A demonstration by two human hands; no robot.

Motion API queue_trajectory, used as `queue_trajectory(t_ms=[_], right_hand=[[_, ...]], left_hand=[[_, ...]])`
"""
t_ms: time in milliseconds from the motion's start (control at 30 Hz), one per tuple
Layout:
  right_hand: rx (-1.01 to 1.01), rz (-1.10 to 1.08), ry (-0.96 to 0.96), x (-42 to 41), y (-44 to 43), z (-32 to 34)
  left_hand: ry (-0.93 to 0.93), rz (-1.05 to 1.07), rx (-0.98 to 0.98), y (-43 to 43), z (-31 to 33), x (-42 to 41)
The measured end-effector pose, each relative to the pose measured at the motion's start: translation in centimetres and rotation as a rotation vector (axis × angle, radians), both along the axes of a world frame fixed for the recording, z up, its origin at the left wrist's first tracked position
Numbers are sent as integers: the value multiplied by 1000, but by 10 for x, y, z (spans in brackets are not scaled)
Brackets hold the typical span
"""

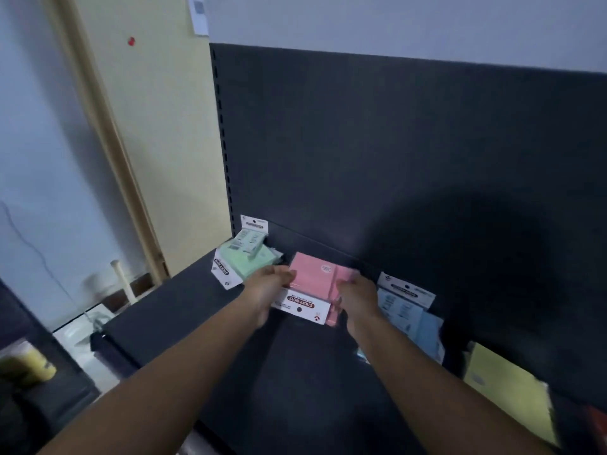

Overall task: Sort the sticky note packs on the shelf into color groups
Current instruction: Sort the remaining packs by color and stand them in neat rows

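Pink sticky note packs [313, 274] lie stacked on the dark shelf [184, 310] near its back panel. My left hand [267, 287] grips the stack's left side, and my right hand [356, 295] holds its right side. Green packs [244, 256] sit piled at the shelf's left end, close to my left hand. Blue packs [410, 310] lean against the back panel just right of my right hand. Yellow packs [512, 389] lie further right, near the frame's edge.
The tall dark back panel [394, 159] rises behind the shelf. A cream wall [157, 126] and wooden door frame stand to the left. A yellow object [29, 366] sits on a lower dark surface at the far left. The shelf's front edge runs below my forearms.
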State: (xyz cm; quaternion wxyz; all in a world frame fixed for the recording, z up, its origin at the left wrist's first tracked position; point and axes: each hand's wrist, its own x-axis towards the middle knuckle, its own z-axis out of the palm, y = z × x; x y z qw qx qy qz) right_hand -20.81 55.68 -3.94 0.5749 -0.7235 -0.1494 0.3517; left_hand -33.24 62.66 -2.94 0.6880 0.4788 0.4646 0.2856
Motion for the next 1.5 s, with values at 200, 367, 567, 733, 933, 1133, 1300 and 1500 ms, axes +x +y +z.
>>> queue_trajectory(t_ms=[200,367,567,733,933,1133,1300,1500], right_hand=[[-114,-114,73,-1,13,-3],[-164,-162,28,-8,18,-4],[-166,-221,-74,-22,18,0],[-222,-186,-177,-32,9,16],[-130,-158,-170,-33,-21,32],[-145,-177,-425,-13,-118,37],[-411,-225,-682,8,-271,26],[-779,-358,-844,11,-473,26]], left_hand=[[206,-92,275,35,-18,23],[401,-222,538,48,-33,25],[404,-293,670,51,-36,24],[545,-318,853,36,-27,32],[494,-375,1041,-5,-13,51],[158,-465,1128,-86,-2,78],[-1,-697,1157,-196,1,114],[-13,-997,1240,-358,-6,156]])
